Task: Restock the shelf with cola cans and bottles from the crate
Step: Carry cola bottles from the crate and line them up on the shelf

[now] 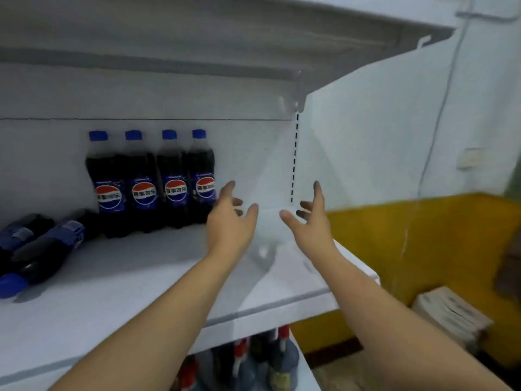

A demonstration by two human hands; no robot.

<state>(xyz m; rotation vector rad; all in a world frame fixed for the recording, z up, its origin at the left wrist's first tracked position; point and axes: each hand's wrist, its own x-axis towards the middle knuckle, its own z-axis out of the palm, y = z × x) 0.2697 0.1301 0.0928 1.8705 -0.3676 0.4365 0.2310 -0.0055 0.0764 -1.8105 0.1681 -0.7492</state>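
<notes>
Several upright cola bottles [152,182] with blue caps and blue labels stand in a row at the back of the white shelf [118,280]. Two more cola bottles [42,246] lie on their sides at the shelf's left. My left hand [229,218] hovers just right of the standing row, fingers spread and holding nothing. My right hand [311,218] is raised beside it near the shelf's right end, also spread and holding nothing. The two palms face each other over bare shelf. No crate is in view.
A white side panel [366,142] closes the shelf's right end, with a slotted upright [294,159] at the back corner. On the lower shelf stand red-capped bottles [270,359]. A yellow wall [423,249] and stacked papers [451,314] are at the right.
</notes>
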